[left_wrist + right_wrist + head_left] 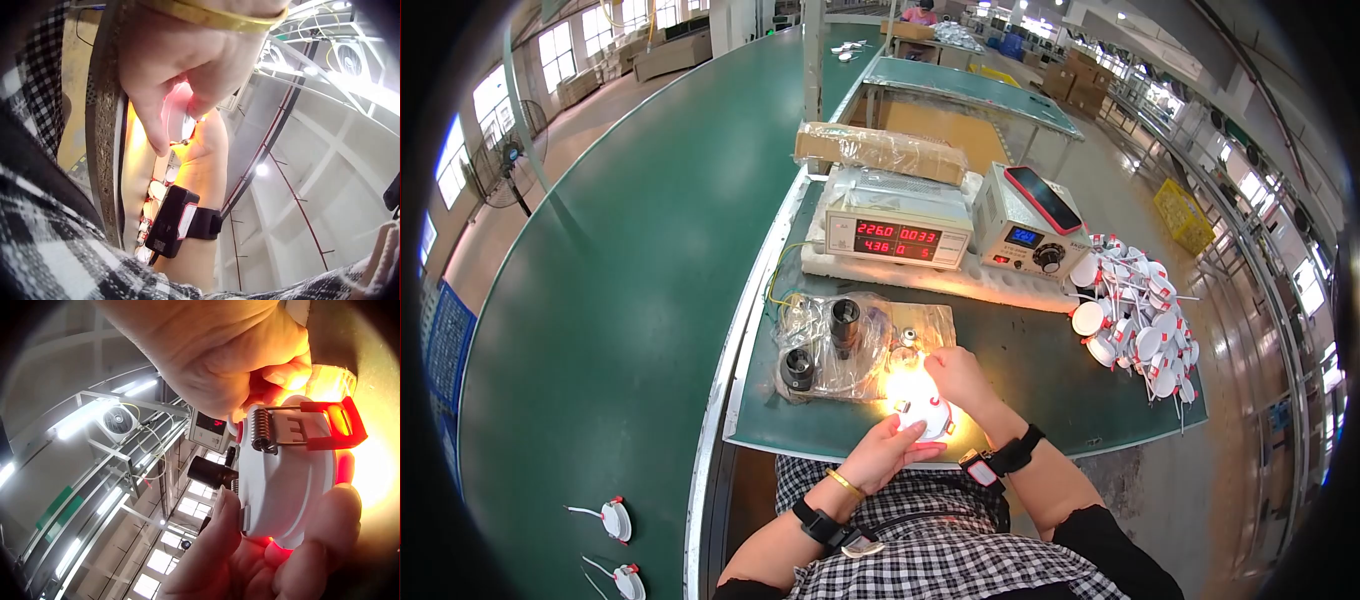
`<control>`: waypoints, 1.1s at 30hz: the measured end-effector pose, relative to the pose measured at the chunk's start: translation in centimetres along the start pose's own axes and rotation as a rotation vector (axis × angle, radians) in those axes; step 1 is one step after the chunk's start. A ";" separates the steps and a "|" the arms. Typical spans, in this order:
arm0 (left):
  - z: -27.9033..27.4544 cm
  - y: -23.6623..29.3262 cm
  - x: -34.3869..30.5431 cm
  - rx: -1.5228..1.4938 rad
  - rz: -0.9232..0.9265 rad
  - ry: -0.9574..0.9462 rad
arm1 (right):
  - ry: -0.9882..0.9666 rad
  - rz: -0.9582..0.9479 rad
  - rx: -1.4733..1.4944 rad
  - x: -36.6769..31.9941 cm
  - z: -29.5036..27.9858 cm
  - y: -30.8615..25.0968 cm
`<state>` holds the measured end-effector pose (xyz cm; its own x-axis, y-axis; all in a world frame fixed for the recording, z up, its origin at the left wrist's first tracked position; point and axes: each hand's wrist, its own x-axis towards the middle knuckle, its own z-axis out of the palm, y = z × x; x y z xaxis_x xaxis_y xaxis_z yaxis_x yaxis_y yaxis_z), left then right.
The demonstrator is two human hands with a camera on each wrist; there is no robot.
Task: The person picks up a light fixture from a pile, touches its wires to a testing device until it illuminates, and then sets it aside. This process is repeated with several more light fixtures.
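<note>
A lit round white lamp [930,416] glows above the bench's near edge. My left hand [878,455] grips its rim between thumb and fingers; the right wrist view shows the lamp's white housing [281,481], a coil spring [265,430] and a red-sleeved clip [337,425]. Curled at the housing's other side, my right hand [962,380] pinches the lamp's short white lead [236,419], mostly hidden by the fingers. In the left wrist view the lamp [179,112] lies between my left thumb and fingers, with the right palm behind it.
Behind the hands are a board [940,325] with black cylinders [845,322] under plastic, a power meter [898,240] lit in red, and a dial box [1025,225] with a phone on top. Many lamps [1145,325] are heaped at right; two lamps [615,520] lie at left.
</note>
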<state>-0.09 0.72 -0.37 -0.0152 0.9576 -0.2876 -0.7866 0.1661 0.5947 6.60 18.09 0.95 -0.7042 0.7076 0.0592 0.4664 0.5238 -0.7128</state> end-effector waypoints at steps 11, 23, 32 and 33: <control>0.1 0.0 0.0 0.032 -0.008 0.013 | 0.008 0.011 0.004 0.0 0.1 0.1; -0.1 -0.1 0.2 0.013 -0.010 0.019 | 0.009 0.013 -0.025 -0.1 0.0 0.0; -0.2 -0.2 0.3 0.014 -0.013 0.038 | -0.009 0.036 -0.015 -0.1 -0.2 -0.5; -0.1 -0.2 0.2 0.014 -0.014 0.037 | -0.008 0.036 -0.015 -0.1 -0.2 -0.5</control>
<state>-0.01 0.90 -0.60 -0.0277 0.9459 -0.3234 -0.7782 0.1827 0.6009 6.56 17.86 1.41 -0.6910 0.7223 0.0284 0.4994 0.5054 -0.7037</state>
